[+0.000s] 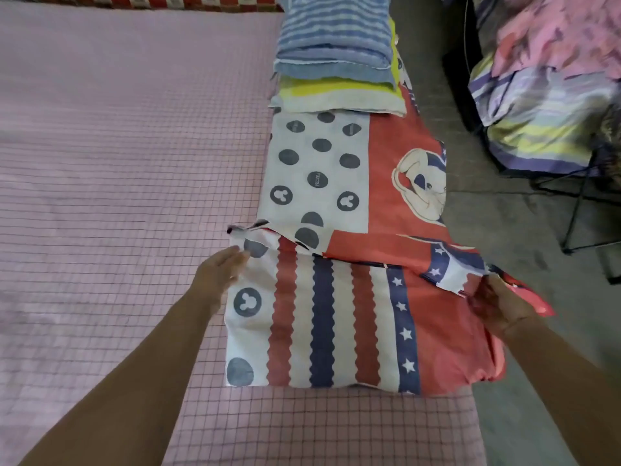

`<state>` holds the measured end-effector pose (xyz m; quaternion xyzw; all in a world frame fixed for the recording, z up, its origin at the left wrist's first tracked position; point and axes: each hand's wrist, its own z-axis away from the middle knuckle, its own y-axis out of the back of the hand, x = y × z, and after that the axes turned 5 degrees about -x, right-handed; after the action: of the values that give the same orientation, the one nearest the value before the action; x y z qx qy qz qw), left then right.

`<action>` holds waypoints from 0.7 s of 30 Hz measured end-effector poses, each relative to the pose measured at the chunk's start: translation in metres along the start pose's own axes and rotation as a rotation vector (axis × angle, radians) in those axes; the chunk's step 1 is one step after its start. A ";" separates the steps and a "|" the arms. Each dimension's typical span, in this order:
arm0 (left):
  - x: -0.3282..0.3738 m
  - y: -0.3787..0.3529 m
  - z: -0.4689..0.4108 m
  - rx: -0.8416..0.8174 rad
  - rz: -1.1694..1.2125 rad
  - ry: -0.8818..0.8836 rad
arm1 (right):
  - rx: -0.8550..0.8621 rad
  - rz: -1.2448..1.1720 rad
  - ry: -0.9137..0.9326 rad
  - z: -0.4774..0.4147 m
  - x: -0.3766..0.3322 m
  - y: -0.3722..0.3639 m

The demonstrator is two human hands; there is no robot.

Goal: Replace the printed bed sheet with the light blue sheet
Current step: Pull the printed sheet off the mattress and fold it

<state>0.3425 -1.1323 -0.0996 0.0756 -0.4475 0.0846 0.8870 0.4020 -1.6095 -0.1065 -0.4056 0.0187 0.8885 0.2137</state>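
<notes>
The printed sheet (336, 314), all red and navy stripes, stars and grey dots with cartoon mouse heads, lies folded into a long strip along the right side of the mattress (117, 196), which shows its pink grid-checked cover everywhere else. The person leans over its near end. The left hand (220, 275) is laid against the fold's left edge with the fingers fairly straight, touching the cloth near a loose corner. The right hand (502, 309) has its fingers curled round the red edge, which hangs off the bedside. At the strip's far end a blue striped pillow (336, 35) sits on a yellow-and-white pillow (336, 94). Across the grey floor (487, 213), a heap of bedding (544, 95) rests on a black frame (578, 210).
</notes>
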 end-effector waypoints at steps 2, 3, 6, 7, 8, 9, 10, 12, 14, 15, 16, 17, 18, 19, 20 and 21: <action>-0.022 0.002 0.011 0.146 -0.024 0.046 | 0.054 0.030 -0.003 0.010 0.010 0.008; -0.035 0.003 0.017 0.199 -0.053 0.067 | 0.069 0.034 -0.017 0.014 0.018 0.018; -0.079 0.006 0.042 0.220 -0.124 0.108 | 0.123 0.154 -0.026 0.031 0.049 0.055; -0.090 0.005 0.050 0.203 -0.137 0.124 | 0.139 0.195 -0.065 0.040 0.056 0.061; -0.101 0.003 0.057 0.184 -0.154 0.145 | 0.141 0.232 -0.080 0.048 0.064 0.067; -0.108 0.000 0.065 0.166 -0.172 0.163 | 0.163 0.241 -0.120 0.058 0.071 0.070; -0.114 -0.003 0.071 0.148 -0.185 0.178 | 0.198 0.219 -0.164 0.064 0.078 0.071; -0.127 -0.007 0.079 0.139 -0.206 0.213 | 0.227 0.070 -0.336 0.066 0.095 0.073; -0.132 -0.009 0.087 0.126 -0.181 0.258 | 0.159 -0.078 -0.375 0.073 0.099 0.067; -0.134 -0.009 0.091 0.119 -0.112 0.292 | 0.129 -0.140 -0.360 0.071 0.098 0.063; -0.137 -0.008 0.093 0.127 -0.006 0.355 | 0.137 -0.186 -0.303 0.066 0.097 0.062; -0.141 -0.008 0.096 0.122 0.122 0.406 | 0.139 -0.241 -0.241 0.061 0.096 0.063; -0.143 -0.011 0.099 0.118 0.280 0.422 | 0.136 -0.289 -0.184 0.059 0.089 0.063; -0.143 -0.017 0.102 0.119 0.448 0.418 | 0.133 -0.326 -0.141 0.057 0.080 0.063; -0.144 -0.026 0.104 0.126 0.587 0.397 | 0.105 -0.349 -0.104 0.056 0.070 0.062; -0.144 -0.037 0.105 0.133 0.683 0.361 | 0.062 -0.353 -0.077 0.055 0.061 0.061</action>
<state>0.1840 -1.2019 -0.1562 -0.0366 -0.2771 0.4157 0.8655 0.3036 -1.6313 -0.1226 -0.3615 -0.0336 0.8511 0.3793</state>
